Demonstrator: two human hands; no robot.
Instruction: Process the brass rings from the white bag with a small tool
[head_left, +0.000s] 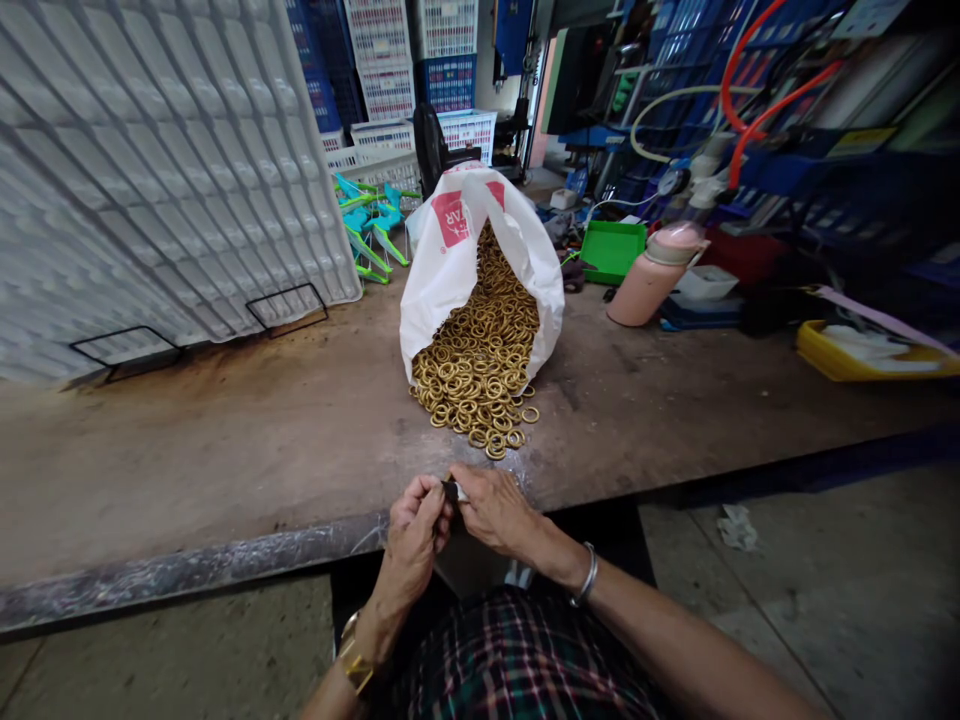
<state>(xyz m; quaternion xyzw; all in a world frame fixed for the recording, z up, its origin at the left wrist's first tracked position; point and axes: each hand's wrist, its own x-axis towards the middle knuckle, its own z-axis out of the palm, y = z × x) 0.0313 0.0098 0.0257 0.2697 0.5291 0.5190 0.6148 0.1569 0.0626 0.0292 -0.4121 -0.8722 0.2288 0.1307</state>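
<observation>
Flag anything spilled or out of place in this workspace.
Brass-coloured rings spread from the open white bag onto the bench, with strays at the heap's edge; it looks spilled, though possibly deliberate. Crumpled scrap lies on the floor at right, like dropped litter. A rusty-brown stain marks the bench at left.

The rings [471, 380] look shiny metal, the bag [435, 290] plastic.

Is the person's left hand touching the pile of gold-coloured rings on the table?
Apart. The head view shows bare table between the left hand and the nearest rings of the pile.
</observation>
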